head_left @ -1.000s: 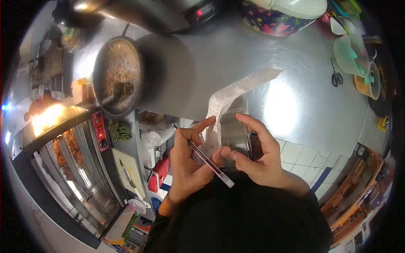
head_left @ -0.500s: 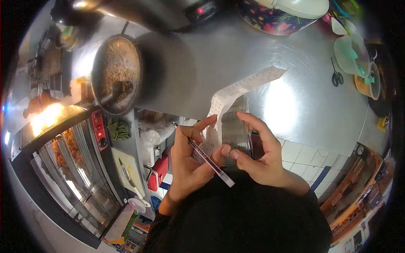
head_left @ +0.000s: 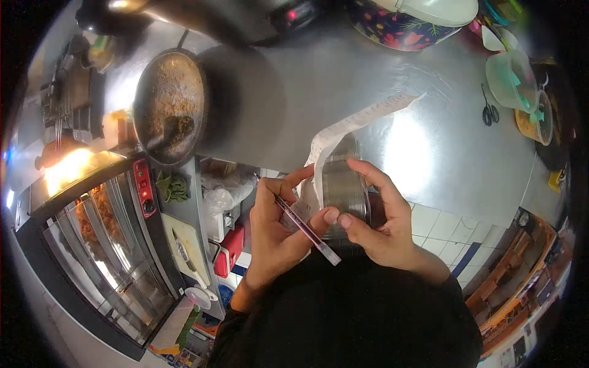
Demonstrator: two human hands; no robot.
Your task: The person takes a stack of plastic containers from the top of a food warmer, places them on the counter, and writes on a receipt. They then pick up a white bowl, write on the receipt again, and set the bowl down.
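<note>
Two-handed hold near steel counter [head_left: 454, 159] | right hand [head_left: 388, 232] clamped on ridged translucent cylinder [head_left: 345, 191], probably steadying it | left hand [head_left: 273, 230] pinches paper strip [head_left: 354, 124] at cylinder's left; pen [head_left: 310, 232] wedged across, presumably so one hand grips both

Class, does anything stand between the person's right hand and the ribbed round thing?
Nothing visible does: the right hand has its thumb and a finger on the ribbed round thing. The paper strip runs along the opposite side, held by the left hand.
</note>
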